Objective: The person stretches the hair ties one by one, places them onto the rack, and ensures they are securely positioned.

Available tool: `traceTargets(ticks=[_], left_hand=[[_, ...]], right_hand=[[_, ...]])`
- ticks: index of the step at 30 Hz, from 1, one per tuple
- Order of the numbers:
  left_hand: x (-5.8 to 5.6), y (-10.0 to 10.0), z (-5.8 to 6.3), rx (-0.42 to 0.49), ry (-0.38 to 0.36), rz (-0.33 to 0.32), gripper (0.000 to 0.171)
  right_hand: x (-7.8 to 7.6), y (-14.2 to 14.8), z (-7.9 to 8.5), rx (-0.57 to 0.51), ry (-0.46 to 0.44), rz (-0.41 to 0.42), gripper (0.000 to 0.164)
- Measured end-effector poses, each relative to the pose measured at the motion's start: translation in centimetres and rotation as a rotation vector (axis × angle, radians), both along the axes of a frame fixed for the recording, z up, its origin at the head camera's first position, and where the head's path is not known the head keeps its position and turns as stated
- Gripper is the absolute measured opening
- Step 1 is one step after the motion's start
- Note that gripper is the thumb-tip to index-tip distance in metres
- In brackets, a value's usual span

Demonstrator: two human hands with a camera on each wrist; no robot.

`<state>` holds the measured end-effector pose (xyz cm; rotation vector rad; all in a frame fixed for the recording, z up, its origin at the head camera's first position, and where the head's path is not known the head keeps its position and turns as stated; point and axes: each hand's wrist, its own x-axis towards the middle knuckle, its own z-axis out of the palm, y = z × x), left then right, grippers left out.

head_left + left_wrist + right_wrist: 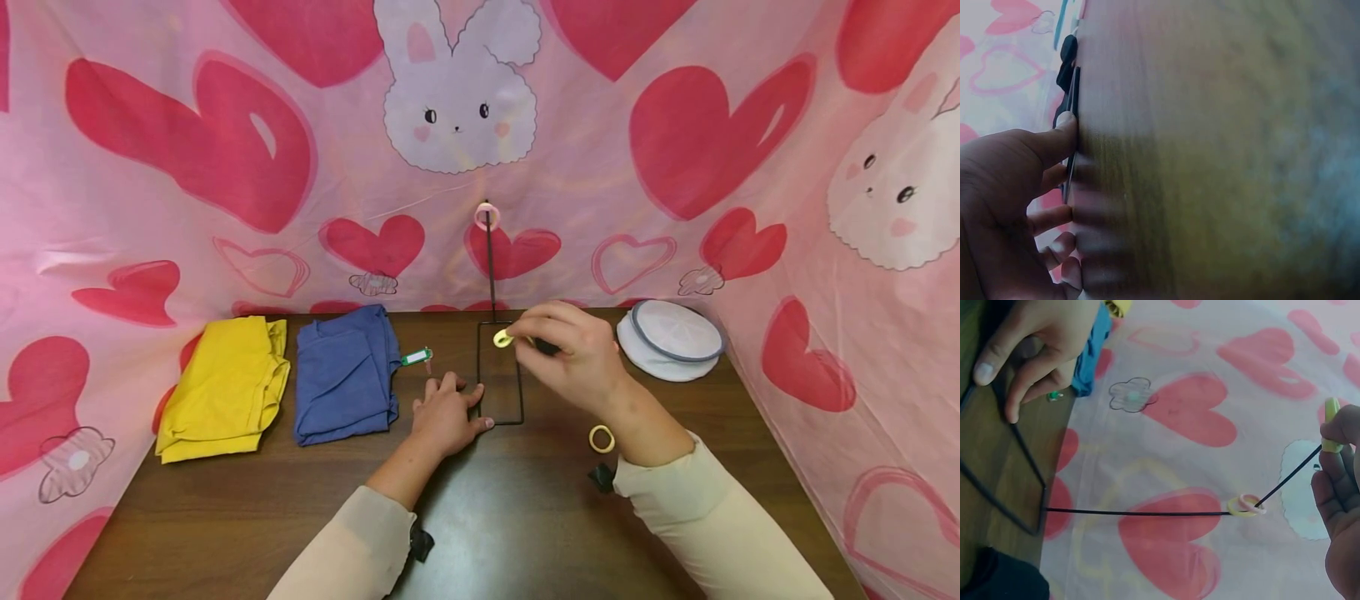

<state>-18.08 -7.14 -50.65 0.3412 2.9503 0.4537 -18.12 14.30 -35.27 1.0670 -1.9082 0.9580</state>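
A black wire stand has a rectangular base (521, 392) on the table and a tall post (491, 258), its upper end bent into an arm (1288, 477). A pink ring (1252, 503) and a yellow ring (1235, 508) hang together at the bend. My right hand (573, 354) pinches another yellow ring (502, 338) between thumb and finger at the arm's tip; whether the wire passes through it I cannot tell. My left hand (446, 417) presses the base with straight fingers, the thumb (985, 372) on one rail. One more yellow ring (602, 439) lies below my right forearm.
Folded yellow cloth (225, 387) and blue cloth (347, 375) lie on the left, with a green key tag (417, 357) beside the blue one. White round mesh items (671, 340) sit at back right. Some dark item (1004, 575) stands near the base. Patterned curtains enclose the table.
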Motion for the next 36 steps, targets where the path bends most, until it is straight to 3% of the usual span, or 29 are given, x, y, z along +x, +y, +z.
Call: traceTargets(ticks=[16, 36], left_hand=[[0.0, 0.1, 0.2, -0.005, -0.003, 0.007, 0.065], [-0.2, 0.1, -0.2, -0.016, -0.009, 0.011, 0.066]], right_hand=[[0.0, -1.4, 2.4, -0.134, 0.089, -0.083, 0.012], [-1.5, -2.1, 2.3, -0.132, 0.111, -0.130, 0.013]])
